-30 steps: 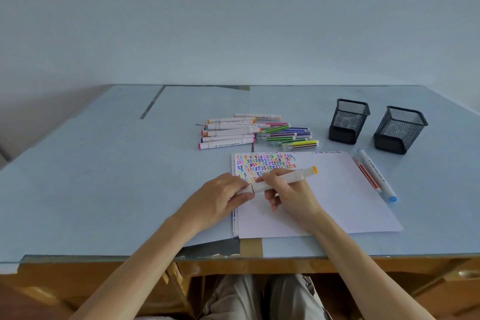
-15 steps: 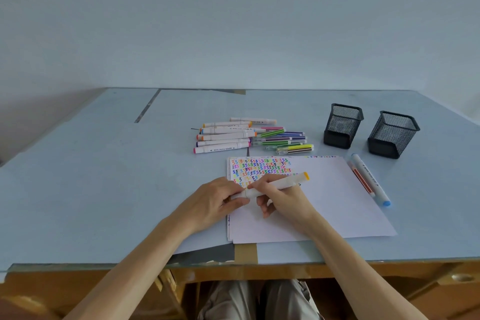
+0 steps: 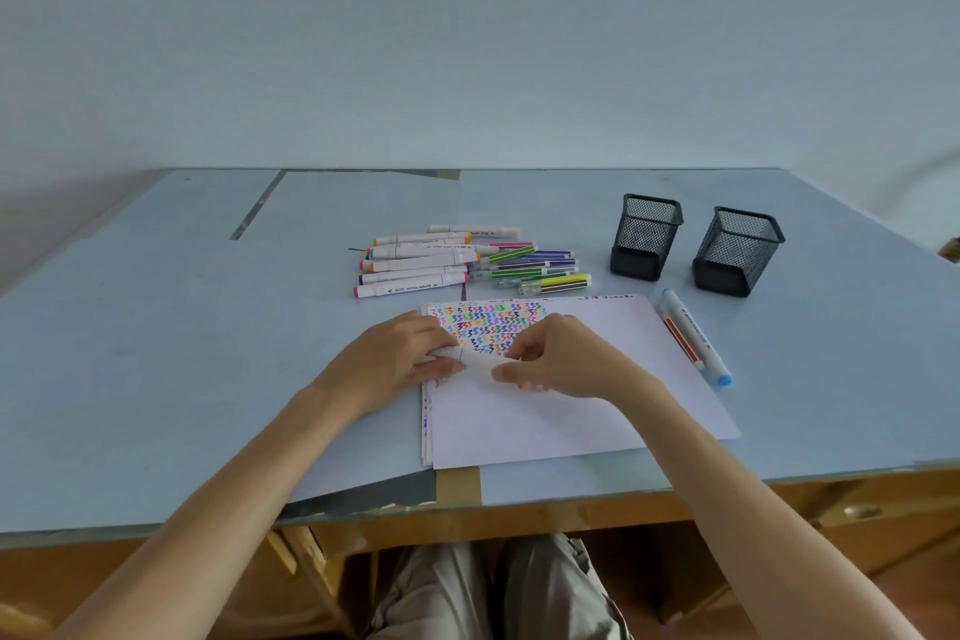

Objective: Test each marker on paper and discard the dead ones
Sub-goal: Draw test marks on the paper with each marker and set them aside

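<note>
Hands meet over the stack of white paper (image 3: 545, 411) near the table's front edge: the left hand (image 3: 387, 359) and the right hand (image 3: 558, 359) each curl their fingers round one end of a white marker (image 3: 475, 358) held level just above the sheet, so only a short middle length of its barrel shows between them, with a thin dark ring line across it. Rows of small zigzag test strokes (image 3: 488, 322) in many colours fill the paper's far left corner, just beyond the knuckles. Farther back on the pale blue table (image 3: 156, 353) lies a loose pile of markers (image 3: 415, 265), fat white ones with coloured end caps on the left and thin striped pens (image 3: 535, 268) on the right; the nearest white barrel carries dark print, but it is too small to read. Two black mesh pen cups (image 3: 647, 237) (image 3: 737, 250) stand side by side to the right of the pile. Beside the paper's right edge lie a white marker with a blue cap (image 3: 696, 335) and a thinner orange pen (image 3: 680, 340), touching along their length; the lettering on the white one is illegible.
</note>
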